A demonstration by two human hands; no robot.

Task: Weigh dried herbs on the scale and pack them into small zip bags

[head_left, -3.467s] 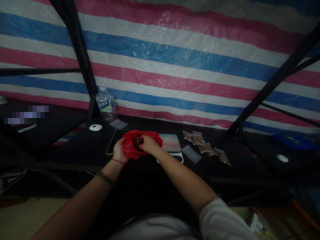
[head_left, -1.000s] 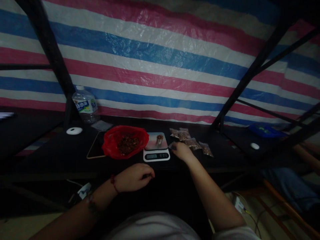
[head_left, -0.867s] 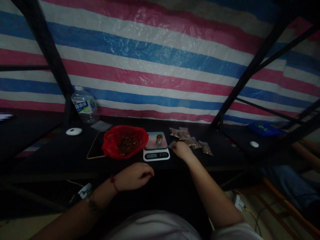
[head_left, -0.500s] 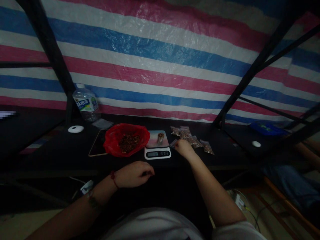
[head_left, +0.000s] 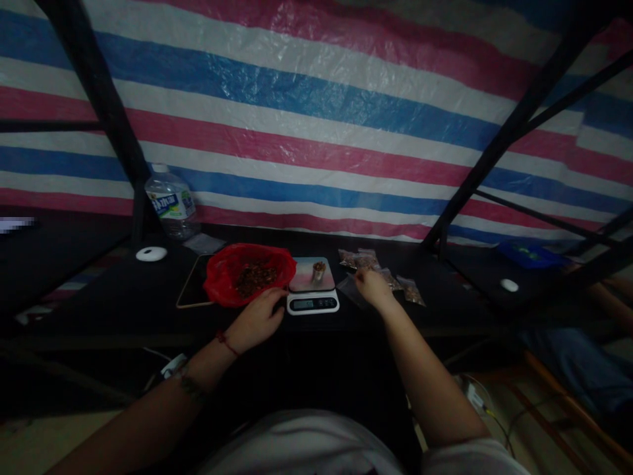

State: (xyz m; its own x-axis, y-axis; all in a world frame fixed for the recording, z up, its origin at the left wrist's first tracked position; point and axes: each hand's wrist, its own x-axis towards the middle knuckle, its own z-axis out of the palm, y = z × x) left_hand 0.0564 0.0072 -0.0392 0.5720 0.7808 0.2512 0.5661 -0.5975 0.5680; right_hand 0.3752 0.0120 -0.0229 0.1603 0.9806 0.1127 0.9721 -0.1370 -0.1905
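Striped sheet (head_left: 306, 138): spans the back, behind everything.
Worktop (head_left: 148, 290): black, carrying the things below.
Red bag (head_left: 217, 280): spread open left of the scale, brown pieces inside.
Scale (head_left: 313, 304): between the two hands, display facing the person.
Left hand (head_left: 260, 320): loosely spread, nothing visible in it, fingertips by the red bag's near rim and the scale's left edge; contact unclear.
Right hand (head_left: 374, 289): fingers drawn narrow over the clear bag; whether they pinch it, I cannot tell.
Clear bag (head_left: 350, 290): flat, just right of the scale, long axis slanting far-left to near-right; right hand nearer, left hand across the scale.
Filled packets (head_left: 410, 291): just beyond and right of the right hand.
Small cup (head_left: 318, 272): standing on the scale's plate, heaped with brown pieces.
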